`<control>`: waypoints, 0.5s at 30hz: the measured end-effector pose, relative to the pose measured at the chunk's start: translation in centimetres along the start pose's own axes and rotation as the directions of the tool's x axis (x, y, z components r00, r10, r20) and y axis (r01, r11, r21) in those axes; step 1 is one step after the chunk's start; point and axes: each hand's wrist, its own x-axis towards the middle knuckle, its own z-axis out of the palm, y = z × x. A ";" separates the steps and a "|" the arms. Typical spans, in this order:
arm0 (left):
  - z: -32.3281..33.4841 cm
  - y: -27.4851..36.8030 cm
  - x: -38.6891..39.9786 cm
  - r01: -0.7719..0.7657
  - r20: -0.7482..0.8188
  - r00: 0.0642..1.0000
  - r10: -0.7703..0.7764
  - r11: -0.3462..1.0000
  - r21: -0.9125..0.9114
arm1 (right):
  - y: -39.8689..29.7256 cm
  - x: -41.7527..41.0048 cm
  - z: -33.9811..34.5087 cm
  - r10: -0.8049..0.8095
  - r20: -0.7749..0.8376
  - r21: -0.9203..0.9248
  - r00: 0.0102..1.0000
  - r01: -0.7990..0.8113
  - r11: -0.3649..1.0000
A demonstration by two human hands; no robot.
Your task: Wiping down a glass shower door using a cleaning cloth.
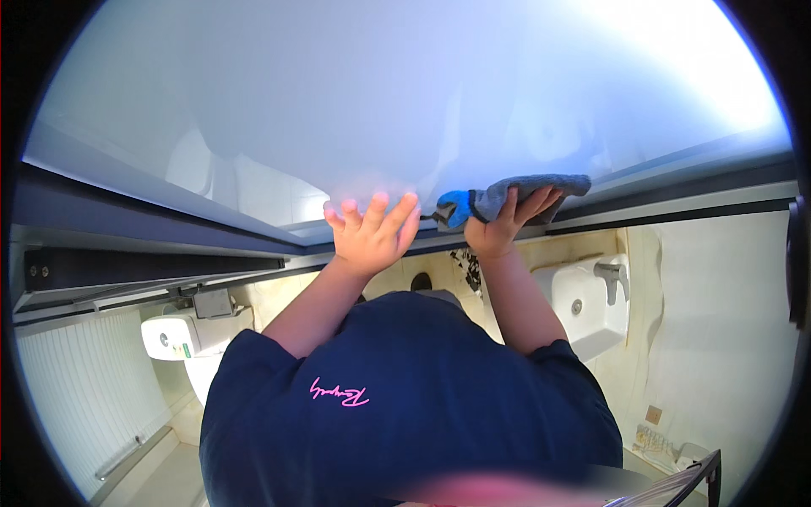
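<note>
My left hand (372,233) holds nothing, its fingers spread and pointing up at a glossy pale panel (355,108) with a dark frame. The fingertips are at or very near the panel; contact cannot be settled. To the right, my right hand (500,225) grips a folded grey cloth (538,190) against the panel's lower part. A bright blue piece (459,206) with a short dark loop shows at the cloth's left end. Some of the right fingers lie over the cloth, and part of its underside is hidden.
A white washbasin (592,317) with a metal tap (611,282) stands at right. The white toilet (201,374) and its cistern (171,336) are at left, near a ribbed pale screen (89,380). A dark bar (152,269) runs below the panel's left edge. A wall socket (654,414) sits low right.
</note>
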 end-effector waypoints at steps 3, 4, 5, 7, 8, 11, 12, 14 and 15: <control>0.5 -0.2 -0.4 -0.021 -0.022 1.000 0.021 1.000 0.010 | -0.8 -2.4 1.4 0.062 -0.036 0.056 0.997 -0.060 0.997; 0.9 -0.1 -0.8 -0.031 -0.024 0.999 0.031 0.999 0.014 | -0.8 -4.3 2.1 0.054 -0.023 0.042 0.998 -0.053 0.998; 1.2 -0.2 -1.1 -0.042 -0.028 0.999 0.043 0.999 0.022 | -1.1 -6.5 2.8 0.060 -0.025 0.040 0.998 -0.059 0.998; 1.5 -0.4 -1.5 -0.057 -0.020 0.998 0.058 0.998 0.029 | -1.8 -11.1 4.0 0.146 0.127 0.067 0.981 -0.155 0.986; 1.5 -0.4 -1.5 -0.066 -0.015 0.998 0.067 0.997 0.033 | -1.8 -12.9 4.5 0.149 0.116 0.061 0.982 -0.156 0.986; 1.2 -0.5 -1.6 -0.077 0.008 0.997 0.077 0.996 0.049 | -1.6 -15.5 4.7 0.097 0.160 0.069 0.982 -0.109 0.992; 0.9 -0.5 -1.9 -0.079 -0.006 0.997 0.079 0.995 0.058 | -1.8 -15.5 4.5 0.120 0.187 0.058 0.975 -0.133 0.989; 0.7 -0.6 -2.1 -0.036 0.022 0.999 0.035 0.999 0.017 | -2.4 -14.3 3.7 0.182 0.237 0.058 0.954 -0.201 0.978; 0.7 -0.6 -2.1 -0.037 -0.011 0.999 0.037 0.999 0.027 | -2.3 -13.0 3.6 0.161 0.212 0.059 0.964 -0.177 0.982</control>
